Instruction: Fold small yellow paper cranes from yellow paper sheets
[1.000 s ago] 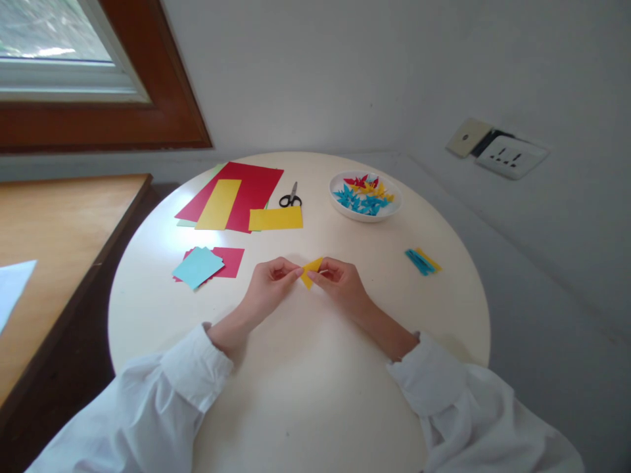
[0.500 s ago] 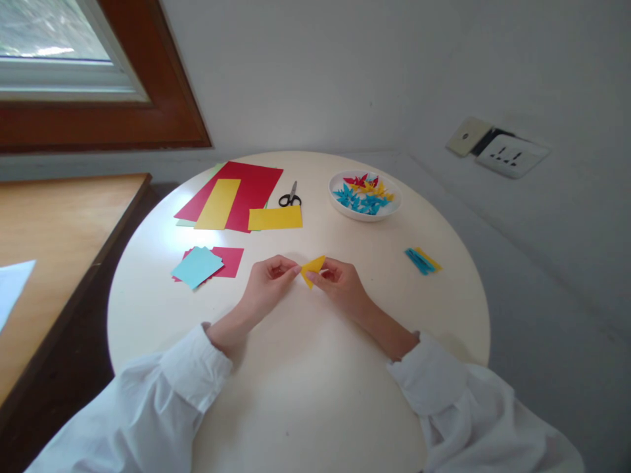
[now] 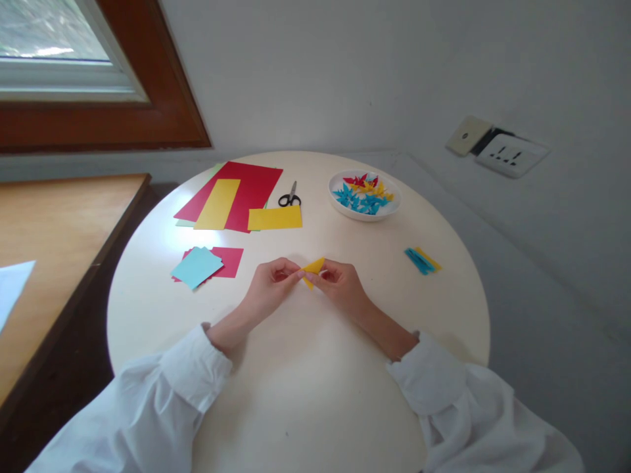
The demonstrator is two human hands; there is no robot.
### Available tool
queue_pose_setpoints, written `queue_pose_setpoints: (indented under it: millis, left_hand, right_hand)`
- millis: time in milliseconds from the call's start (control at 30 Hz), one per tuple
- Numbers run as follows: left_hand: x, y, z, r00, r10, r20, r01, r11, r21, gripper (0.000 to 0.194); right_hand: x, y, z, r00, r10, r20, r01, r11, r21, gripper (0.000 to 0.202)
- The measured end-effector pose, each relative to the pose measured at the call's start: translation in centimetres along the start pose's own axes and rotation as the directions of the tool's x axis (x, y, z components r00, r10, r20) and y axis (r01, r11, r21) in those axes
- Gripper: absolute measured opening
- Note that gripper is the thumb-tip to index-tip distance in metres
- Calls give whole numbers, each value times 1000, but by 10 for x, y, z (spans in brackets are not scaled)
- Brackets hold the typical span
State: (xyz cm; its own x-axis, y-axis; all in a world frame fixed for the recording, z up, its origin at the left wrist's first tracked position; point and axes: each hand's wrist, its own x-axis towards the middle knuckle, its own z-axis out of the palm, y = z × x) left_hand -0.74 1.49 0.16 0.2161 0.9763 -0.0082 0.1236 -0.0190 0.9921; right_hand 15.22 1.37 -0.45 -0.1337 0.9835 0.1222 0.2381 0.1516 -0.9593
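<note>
Couldn't make out any readable text, labels, brands, numbers or signs on anything there, tbh.

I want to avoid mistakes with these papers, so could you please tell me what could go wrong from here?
Uneven pulling by the left hand and right hand might crease or tear the small yellow paper. The scissors lie right by a yellow strip; moving it could drag them. The light blue square sits askew over red pieces, so a brush could scatter them.
</note>
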Motion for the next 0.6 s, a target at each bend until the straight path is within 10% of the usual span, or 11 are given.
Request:
queue_pose_setpoints:
  millis: [600]
  left_hand:
    - [2, -2, -2, 990, -43, -135, 29, 994, -105, 24]
  right_hand:
    - [3, 4, -1, 999, 49, -14, -47, 991, 122, 22]
